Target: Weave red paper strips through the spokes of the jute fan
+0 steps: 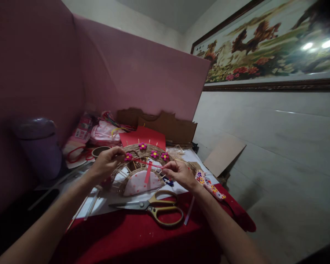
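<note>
A half-round woven piece of twine and sticks (139,169) lies on white paper, with pink flowers (154,154) along its top arc. My left hand (107,162) is closed in a pinch at the left end of a thin red strip (150,164). My right hand (178,173) pinches the strip's right end, so it is stretched across the arc. A second red strip (148,172) hangs down over the pink dotted centre (139,184).
Gold-handled scissors (156,208) lie on the red cloth (143,234) in front of the piece. Red card (143,136), cardboard (167,126) and bags (106,132) sit behind. A purple bin (40,146) stands left, a cardboard sheet (225,154) right.
</note>
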Demonstrator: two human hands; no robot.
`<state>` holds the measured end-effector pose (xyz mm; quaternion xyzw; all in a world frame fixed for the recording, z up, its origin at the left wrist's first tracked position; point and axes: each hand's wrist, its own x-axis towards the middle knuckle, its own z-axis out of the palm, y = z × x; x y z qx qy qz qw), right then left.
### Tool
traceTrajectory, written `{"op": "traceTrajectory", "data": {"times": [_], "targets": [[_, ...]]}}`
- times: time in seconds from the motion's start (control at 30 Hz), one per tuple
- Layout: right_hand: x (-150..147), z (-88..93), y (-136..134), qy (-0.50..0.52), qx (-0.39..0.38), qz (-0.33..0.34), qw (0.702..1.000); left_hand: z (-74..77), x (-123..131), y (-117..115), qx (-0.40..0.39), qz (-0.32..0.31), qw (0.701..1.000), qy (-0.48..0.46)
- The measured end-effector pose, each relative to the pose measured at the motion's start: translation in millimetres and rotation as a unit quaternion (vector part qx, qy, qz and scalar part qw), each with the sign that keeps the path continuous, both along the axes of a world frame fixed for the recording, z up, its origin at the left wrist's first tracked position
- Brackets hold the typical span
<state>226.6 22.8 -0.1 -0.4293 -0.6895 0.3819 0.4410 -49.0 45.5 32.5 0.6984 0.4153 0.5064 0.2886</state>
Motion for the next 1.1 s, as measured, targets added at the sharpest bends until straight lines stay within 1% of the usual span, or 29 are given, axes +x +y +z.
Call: {"op": "traceTrajectory", "data": {"times": [0.17, 0.23, 0.27, 0.4, 0.5, 0.6, 0.87, 1.03, 1.1], "targets": [[-7, -2.2, -6, -0.035, 0.058, -0.054, 0.996, -9.7, -2, -1, -0.02, 0.007, 0.999, -0.034], [-9, -3.3, -7, -0.063, 0.084, -0.069, 0.992, -11.0, -1, -3, -0.041, -0.002, 0.997, -0.07], [-9, -4.2, -8, -0.078, 0.095, -0.073, 0.99, -11.3, -1, -5, -0.062, -0.012, 0.993, -0.103], [-11, -8.6, -8, -0.151, 0.141, -0.07, 0.976, -11.2, 4, -12, -0.162, -0.08, 0.956, -0.231], [-11, -10.4, -9, -0.2, 0.167, -0.059, 0.964, -11.1, 5, -15, -0.194, -0.113, 0.934, -0.277], [-11, -10.3, -10, -0.228, 0.183, -0.053, 0.955, -11.6, 4, -14, -0.201, -0.119, 0.926, -0.296], [-12, -9.1, -14, -0.268, 0.209, -0.053, 0.939, -14.3, 0, -13, -0.19, -0.112, 0.926, -0.308], [-12, -8.5, -16, -0.294, 0.223, -0.041, 0.928, -9.2, 2, -18, -0.203, -0.114, 0.916, -0.327], [-13, -9.0, -17, -0.301, 0.227, -0.029, 0.926, -6.8, 2, -21, -0.213, -0.127, 0.906, -0.341]]}}
